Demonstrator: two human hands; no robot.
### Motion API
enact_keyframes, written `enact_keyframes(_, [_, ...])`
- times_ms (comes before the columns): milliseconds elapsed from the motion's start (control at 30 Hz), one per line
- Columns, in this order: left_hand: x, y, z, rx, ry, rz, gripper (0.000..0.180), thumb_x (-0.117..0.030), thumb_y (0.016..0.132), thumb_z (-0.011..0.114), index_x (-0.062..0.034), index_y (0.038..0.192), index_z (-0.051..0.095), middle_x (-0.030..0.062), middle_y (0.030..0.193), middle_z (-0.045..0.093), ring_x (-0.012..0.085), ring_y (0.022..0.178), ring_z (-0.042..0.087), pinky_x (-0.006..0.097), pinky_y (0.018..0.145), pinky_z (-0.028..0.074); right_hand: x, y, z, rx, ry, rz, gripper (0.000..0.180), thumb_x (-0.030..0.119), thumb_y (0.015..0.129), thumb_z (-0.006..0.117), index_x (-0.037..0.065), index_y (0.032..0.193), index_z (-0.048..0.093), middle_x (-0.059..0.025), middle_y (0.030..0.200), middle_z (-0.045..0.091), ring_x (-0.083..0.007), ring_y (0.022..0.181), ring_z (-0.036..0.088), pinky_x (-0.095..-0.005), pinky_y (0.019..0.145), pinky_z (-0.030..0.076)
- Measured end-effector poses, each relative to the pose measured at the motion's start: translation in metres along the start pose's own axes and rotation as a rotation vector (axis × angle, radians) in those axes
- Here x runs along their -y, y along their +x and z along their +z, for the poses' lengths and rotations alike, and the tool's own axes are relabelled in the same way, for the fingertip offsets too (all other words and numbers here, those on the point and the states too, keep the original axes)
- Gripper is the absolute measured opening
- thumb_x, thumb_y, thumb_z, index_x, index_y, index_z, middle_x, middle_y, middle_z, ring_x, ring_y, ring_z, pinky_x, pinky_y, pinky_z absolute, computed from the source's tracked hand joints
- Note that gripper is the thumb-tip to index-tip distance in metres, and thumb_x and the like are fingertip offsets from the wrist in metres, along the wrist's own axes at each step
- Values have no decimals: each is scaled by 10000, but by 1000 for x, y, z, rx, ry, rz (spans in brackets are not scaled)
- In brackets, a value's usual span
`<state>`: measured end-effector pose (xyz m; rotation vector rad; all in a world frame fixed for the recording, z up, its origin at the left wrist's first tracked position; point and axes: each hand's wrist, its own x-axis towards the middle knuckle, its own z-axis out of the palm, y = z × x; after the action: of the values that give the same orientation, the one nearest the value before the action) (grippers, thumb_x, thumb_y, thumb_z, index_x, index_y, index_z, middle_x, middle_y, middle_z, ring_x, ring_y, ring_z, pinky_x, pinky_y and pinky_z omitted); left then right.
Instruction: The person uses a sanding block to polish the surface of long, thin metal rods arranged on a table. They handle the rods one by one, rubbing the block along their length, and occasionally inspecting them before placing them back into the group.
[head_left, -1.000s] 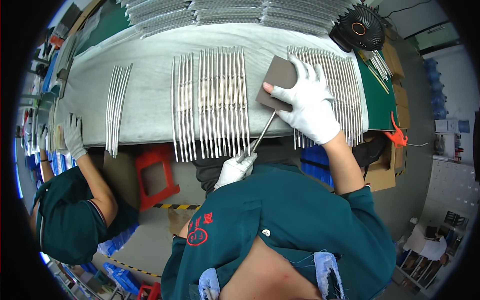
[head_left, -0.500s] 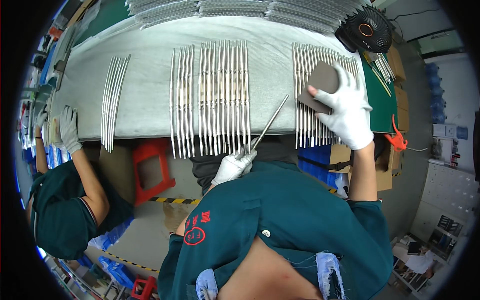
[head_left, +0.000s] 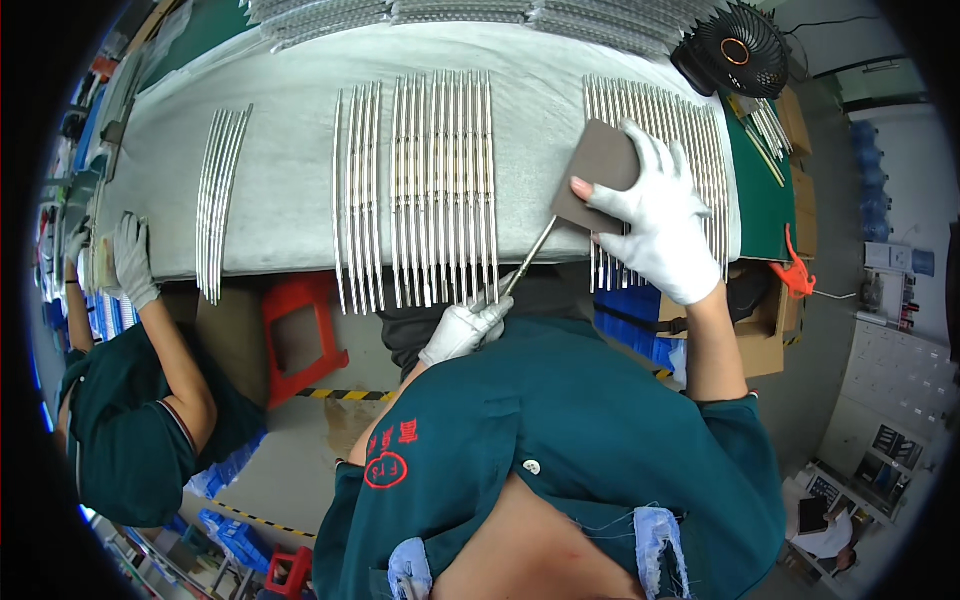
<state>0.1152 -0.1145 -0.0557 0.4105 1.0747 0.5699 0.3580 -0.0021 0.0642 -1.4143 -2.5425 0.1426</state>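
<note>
My gloved left hand (head_left: 465,332) is closed around the lower end of a thin metal rod (head_left: 531,256) at the table's front edge. The rod slants up to the right, and its far end goes out of sight at a flat grey-brown block (head_left: 598,178). That block, perhaps a sanding pad, is gripped in my gloved right hand (head_left: 660,215), whose bare thumb tip lies on its face. Under and beside this hand lies a row of metal rods (head_left: 640,110). Left of the held rod are more rods (head_left: 445,150) in a row, some jutting past the table edge.
A pale cloth (head_left: 290,150) covers the table. Stacked clear plastic trays (head_left: 450,12) line its far side, with a black fan (head_left: 735,52) at the back right. An orange-red clamp (head_left: 793,268) sits at the right edge. To my left, a co-worker's gloved hand (head_left: 135,260) rests on the table.
My right hand has moved left with the block, from over the right row of rods to the held rod's upper end, which it now covers. The left hand has barely moved.
</note>
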Motion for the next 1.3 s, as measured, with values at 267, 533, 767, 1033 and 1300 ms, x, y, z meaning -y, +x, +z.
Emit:
enact_keyframes(267, [3, -1, -5, 30, 17, 24, 475, -283, 981, 672, -99, 1408, 577, -68, 732, 446, 41, 570, 339, 221, 514, 262, -27, 6, 5, -34, 94, -10, 636, 275, 639, 853, 361, 1248, 690, -258, 1489, 383, -424, 1359, 377, -549, 1150, 253])
enact_keyframes(533, [-1, 1, -8, 34, 133, 17, 449, -369, 945, 711, -103, 1302, 646, -70, 680, 458, 39, 549, 326, 230, 504, 243, -26, 15, 6, -69, 63, -17, 565, 277, 661, 815, 325, 1216, 715, -265, 1478, 405, -450, 1352, 384, -518, 1155, 268])
enact_keyframes(767, [0, 0, -5, 85, 43, -26, 434, -357, 965, 686, -131, 1331, 632, -97, 618, 417, 25, 511, 320, 207, 469, 244, -34, -13, -9, -28, 98, 21, 615, 249, 603, 839, 335, 1202, 729, -260, 1476, 405, -436, 1356, 383, -531, 1155, 266])
enact_keyframes(1033, [-3, -2, 0, 119, 16, -16, 376, -283, 1036, 578, -96, 1360, 621, -119, 608, 279, 16, 505, 242, 198, 457, 184, -9, 7, 8, -43, 64, -63, 534, 230, 683, 822, 359, 1190, 720, -268, 1482, 397, -447, 1362, 370, -559, 1152, 265])
enact_keyframes(1300, [2, 8, -10, 209, 142, 77, 442, -414, 1067, 464, -67, 1264, 654, -49, 503, 334, 49, 426, 282, 221, 416, 235, -63, -35, -14, -29, -141, 275, 758, 354, 630, 850, 231, 1348, 637, -259, 1509, 369, -436, 1391, 365, -473, 1150, 329])
